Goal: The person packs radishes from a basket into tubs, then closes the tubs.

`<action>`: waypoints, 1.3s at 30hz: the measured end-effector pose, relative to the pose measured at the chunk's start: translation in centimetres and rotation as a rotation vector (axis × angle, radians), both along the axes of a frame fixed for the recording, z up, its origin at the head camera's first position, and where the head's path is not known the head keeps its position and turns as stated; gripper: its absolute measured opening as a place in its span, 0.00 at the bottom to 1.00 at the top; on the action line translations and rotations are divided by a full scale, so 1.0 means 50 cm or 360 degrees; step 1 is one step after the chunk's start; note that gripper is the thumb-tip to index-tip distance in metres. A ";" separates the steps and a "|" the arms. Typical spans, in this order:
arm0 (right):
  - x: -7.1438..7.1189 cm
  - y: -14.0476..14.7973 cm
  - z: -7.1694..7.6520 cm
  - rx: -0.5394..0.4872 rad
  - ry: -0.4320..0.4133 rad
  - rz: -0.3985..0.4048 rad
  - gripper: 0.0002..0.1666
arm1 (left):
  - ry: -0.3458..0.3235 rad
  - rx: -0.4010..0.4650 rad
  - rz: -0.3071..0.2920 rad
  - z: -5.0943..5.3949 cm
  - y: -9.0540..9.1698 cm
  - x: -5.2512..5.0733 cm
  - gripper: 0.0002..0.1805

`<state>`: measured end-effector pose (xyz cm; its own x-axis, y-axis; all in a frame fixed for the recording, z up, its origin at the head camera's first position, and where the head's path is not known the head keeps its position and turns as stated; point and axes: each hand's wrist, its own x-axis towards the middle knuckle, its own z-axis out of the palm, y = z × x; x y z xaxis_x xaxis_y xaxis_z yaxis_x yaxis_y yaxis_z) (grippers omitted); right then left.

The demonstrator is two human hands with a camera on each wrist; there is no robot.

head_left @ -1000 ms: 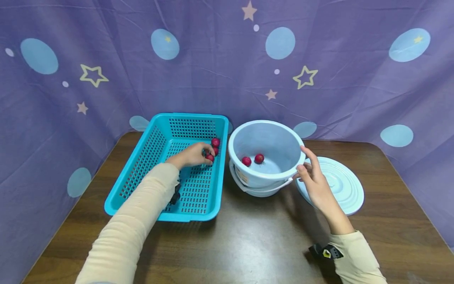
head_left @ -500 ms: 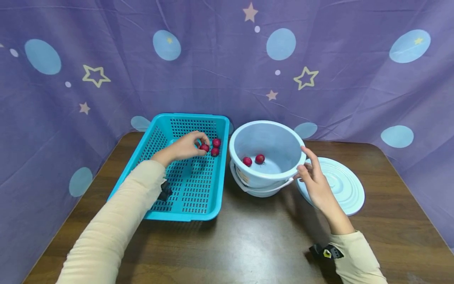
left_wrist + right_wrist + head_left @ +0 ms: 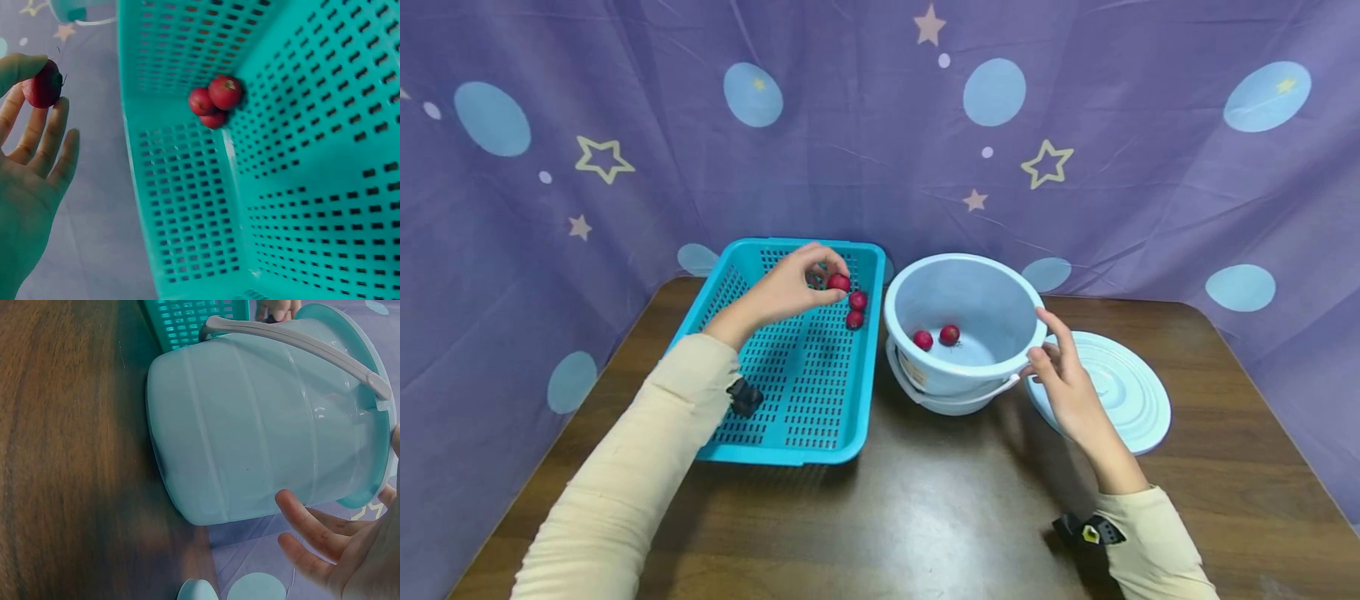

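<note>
Between thumb and fingers my left hand [image 3: 786, 287] pinches a small round red radish [image 3: 42, 85], held up over the far part of the turquoise basket [image 3: 867, 417]. Several more radishes [image 3: 225, 92] sit together inside the basket in the left wrist view; the head view shows two of them, below the held one. My right hand [image 3: 1070, 392] holds the rim of a pale blue bucket [image 3: 951, 379] on its right side. In the right wrist view, fingers [image 3: 306, 528] lie beside its outer wall. Two radishes [image 3: 936, 337] lie inside the bucket.
A round pale blue lid [image 3: 1120, 392] lies flat on the wooden table [image 3: 955, 508], right of the bucket and partly behind my right hand. The bucket's handle [image 3: 925, 400] hangs down at its front. A purple patterned curtain [image 3: 880, 167] stands behind the table.
My left hand has picked a radish from the cluster at the basket's right side and lifted it up, away from the others. The right hand and bucket have stayed put.
</note>
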<state>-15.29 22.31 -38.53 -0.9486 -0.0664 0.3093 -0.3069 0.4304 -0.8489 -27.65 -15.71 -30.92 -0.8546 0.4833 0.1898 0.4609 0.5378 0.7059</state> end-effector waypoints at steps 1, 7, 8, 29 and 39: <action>0.000 0.000 0.000 0.0002 0.0003 0.0000 0.31 | 0.0030 0.0013 -0.0011 0.003 0.002 0.002 0.12; -0.002 0.000 -0.002 0.0009 0.0010 0.0010 0.31 | 0.0116 0.0083 -0.0045 0.017 0.018 0.013 0.12; -0.002 0.000 -0.002 0.0011 0.0008 0.0009 0.31 | 0.0115 0.0091 -0.0049 0.020 0.022 0.015 0.13; 0.001 0.000 -0.002 0.0009 0.0001 -0.0010 0.31 | 0.0052 0.0059 -0.0303 0.044 0.121 0.054 0.14; 0.002 -0.001 -0.002 0.0017 0.0003 -0.0019 0.31 | 0.0077 -0.0055 -0.0456 0.047 0.169 0.064 0.15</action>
<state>-15.21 22.24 -38.65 -0.9488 -0.0585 0.3105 -0.3034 0.4427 -0.8437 -24.43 -7.24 -28.56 -0.6726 0.7107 0.2063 0.6303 0.4041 0.6629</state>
